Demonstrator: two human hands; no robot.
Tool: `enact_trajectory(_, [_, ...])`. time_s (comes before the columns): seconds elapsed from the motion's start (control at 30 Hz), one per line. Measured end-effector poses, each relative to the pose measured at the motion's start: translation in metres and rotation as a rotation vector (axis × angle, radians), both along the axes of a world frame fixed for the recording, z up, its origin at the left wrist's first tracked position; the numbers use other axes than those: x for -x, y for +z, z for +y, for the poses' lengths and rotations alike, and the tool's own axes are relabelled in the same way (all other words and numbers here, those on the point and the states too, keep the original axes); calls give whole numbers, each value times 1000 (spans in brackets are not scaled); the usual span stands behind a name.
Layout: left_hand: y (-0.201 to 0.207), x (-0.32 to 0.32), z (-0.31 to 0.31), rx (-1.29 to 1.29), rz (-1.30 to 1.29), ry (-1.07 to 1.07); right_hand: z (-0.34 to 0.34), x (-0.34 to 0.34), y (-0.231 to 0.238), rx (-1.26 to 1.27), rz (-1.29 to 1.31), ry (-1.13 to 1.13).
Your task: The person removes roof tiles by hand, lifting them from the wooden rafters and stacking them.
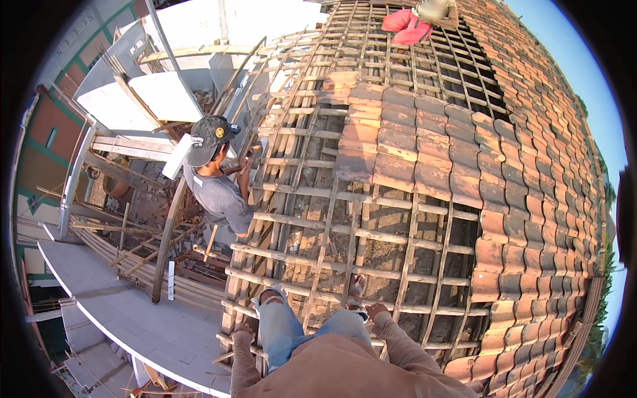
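I sit on an open roof frame of wooden battens, legs in torn blue jeans stretched ahead. My left hand is beside my left thigh at the frame's left edge, fingers curled over a batten end. My right hand lies beside my right knee, its fingers bent down around a batten. No tool shows in either hand. One sandalled foot rests on the battens; the other foot is hidden. Beyond my feet, overlapping orange and blackened clay roof tiles cover part of the frame.
A co-worker in a dark cap and grey shirt stands at the frame's left edge. Another person in red trousers sits on the far battens. Laid tiles slope along the right. Gaps open between battens. A grey ledge lies lower left.
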State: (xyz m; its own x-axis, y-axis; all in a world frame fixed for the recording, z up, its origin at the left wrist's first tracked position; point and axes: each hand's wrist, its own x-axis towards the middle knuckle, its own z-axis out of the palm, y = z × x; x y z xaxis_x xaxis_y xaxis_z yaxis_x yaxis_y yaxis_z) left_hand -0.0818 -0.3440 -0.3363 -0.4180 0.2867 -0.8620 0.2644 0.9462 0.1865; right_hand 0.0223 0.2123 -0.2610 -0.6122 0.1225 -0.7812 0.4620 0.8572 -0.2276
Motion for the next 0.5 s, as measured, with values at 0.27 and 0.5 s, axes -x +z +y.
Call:
enact_trajectory(0.27, [24, 60, -55, 162, -1, 49, -120, 14, 52, 76, 95, -568])
enact_trajectory(0.5, [15, 148, -131, -42, 308, 232, -150, 18, 97, -74, 172, -402])
